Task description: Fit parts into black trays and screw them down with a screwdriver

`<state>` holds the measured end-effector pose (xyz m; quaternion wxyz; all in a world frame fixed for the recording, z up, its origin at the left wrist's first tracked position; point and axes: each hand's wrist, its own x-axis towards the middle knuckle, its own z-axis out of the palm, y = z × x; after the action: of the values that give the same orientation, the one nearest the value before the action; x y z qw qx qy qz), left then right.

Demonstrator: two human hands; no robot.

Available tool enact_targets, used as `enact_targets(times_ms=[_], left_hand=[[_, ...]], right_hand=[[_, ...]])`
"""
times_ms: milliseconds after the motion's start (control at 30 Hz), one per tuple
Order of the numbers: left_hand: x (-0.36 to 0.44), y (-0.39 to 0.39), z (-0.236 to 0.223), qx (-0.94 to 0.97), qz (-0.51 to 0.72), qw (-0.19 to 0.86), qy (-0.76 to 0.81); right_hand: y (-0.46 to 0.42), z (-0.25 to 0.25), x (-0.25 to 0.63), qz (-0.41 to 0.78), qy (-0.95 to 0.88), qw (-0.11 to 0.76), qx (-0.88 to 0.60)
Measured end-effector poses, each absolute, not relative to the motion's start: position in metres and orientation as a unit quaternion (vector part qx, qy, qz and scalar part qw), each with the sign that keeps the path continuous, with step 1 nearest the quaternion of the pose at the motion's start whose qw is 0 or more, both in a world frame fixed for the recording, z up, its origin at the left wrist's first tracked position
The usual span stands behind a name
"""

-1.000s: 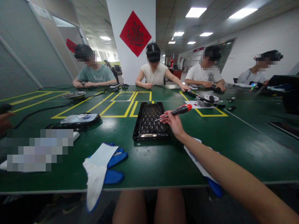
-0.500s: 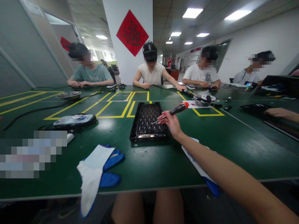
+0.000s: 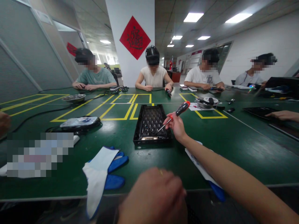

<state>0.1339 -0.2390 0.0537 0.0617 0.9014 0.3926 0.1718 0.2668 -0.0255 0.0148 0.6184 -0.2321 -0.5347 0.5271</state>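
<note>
My right hand [image 3: 177, 126] is closed around a screwdriver [image 3: 182, 108] with a black and red handle. The screwdriver's thin shaft slants down to the left, its tip over the near right part of a black open casing [image 3: 137, 130]. Patterned holes cover the casing's floor, and a pale metal strip [image 3: 149, 138] lies at its near end. My left hand [image 3: 155, 196], blurred and close to the camera, is at the table's front edge, fingers curled; whatever they may hold is hidden. A white and blue glove [image 3: 98, 171] hangs over the edge to the left.
Another glove [image 3: 198, 161] lies partly under my right forearm. A phone-like device [image 3: 79, 121] on black cable sits left. Metal bowls [image 3: 74, 98] stand farther back. Several people sit across the table, and another person's hand [image 3: 283, 115] rests on a black panel at right.
My left hand has come into view at the bottom. The screwdriver tip has shifted toward the casing's near right side. The person opposite has drawn a black tool in toward themselves.
</note>
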Motion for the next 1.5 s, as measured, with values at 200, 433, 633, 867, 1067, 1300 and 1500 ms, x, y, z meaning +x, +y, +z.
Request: enact_targets(times_ms=[200, 433, 633, 867, 1067, 1300, 1500], left_hand=[[0.092, -0.097, 0.083, 0.820, 0.345, -0.001, 0.457], [0.061, -0.040, 0.031, 0.782, 0.369, 0.192, 0.464], [0.055, -0.044, 0.020, 0.781, 0.360, 0.265, 0.435], [0.056, -0.045, 0.019, 0.781, 0.369, 0.253, 0.437], [0.054, -0.045, 0.018, 0.793, 0.363, 0.224, 0.434], [0.055, -0.048, 0.019, 0.796, 0.387, 0.209, 0.416], [0.056, -0.050, 0.020, 0.804, 0.382, 0.166, 0.424]], right_hand=[[-0.023, 0.013, 0.268, 0.522, -0.524, 0.628, -0.241], [-0.024, 0.013, 0.267, 0.529, -0.521, 0.629, -0.230], [-0.026, 0.016, 0.266, 0.543, -0.508, 0.628, -0.227], [-0.031, 0.019, 0.263, 0.567, -0.500, 0.613, -0.229], [-0.026, 0.015, 0.265, 0.568, -0.489, 0.623, -0.225], [-0.023, 0.014, 0.268, 0.580, -0.463, 0.625, -0.241], [-0.025, 0.014, 0.267, 0.558, -0.501, 0.616, -0.241]])
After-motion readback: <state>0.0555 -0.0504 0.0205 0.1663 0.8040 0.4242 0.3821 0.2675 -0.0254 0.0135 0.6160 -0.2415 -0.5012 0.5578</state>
